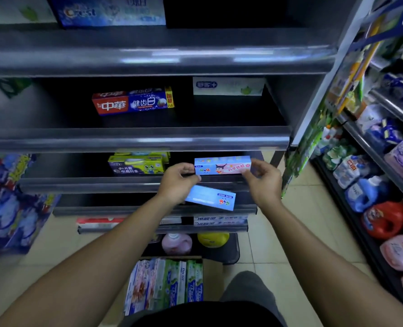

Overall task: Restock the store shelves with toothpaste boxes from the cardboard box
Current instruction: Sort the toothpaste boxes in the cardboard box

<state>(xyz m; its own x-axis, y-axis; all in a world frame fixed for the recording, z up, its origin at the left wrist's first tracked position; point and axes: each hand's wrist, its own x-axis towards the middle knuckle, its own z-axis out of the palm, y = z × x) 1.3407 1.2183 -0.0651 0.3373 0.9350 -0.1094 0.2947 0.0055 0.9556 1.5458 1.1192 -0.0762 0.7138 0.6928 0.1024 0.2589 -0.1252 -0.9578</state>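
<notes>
You had the small pale-blue and pink cartoon-printed toothpaste box (222, 165) level at the front lip of the dark metal shelf (89, 184), third tier down, its long face turned outward. Your left hand (177, 182) pinched its left end between thumb and fingertips, and your right hand (263, 180) pinched the right end the same way. A second, plain light-blue toothpaste box (211, 197) hung tilted under your left palm; which fingers held it could not be told.

The step looked like seating the box on that tier. It would have paid to slide it straight back over the lip, printed face forward, square with the yellow-green children's toothpaste boxes (137, 164) near its left, and to mind that the spare box did not catch the rail below.

That tier seemed mostly bare, so there was room. One tier up sat a red and blue toothpaste box (133, 103) and a white one (228, 86), well apart. The open brown cardboard box (172, 257) stood on the pale tiled floor (302, 208) by your knee, packed with upright toothpaste boxes. Detergent bottles (360, 194) lined the rack to your right.
</notes>
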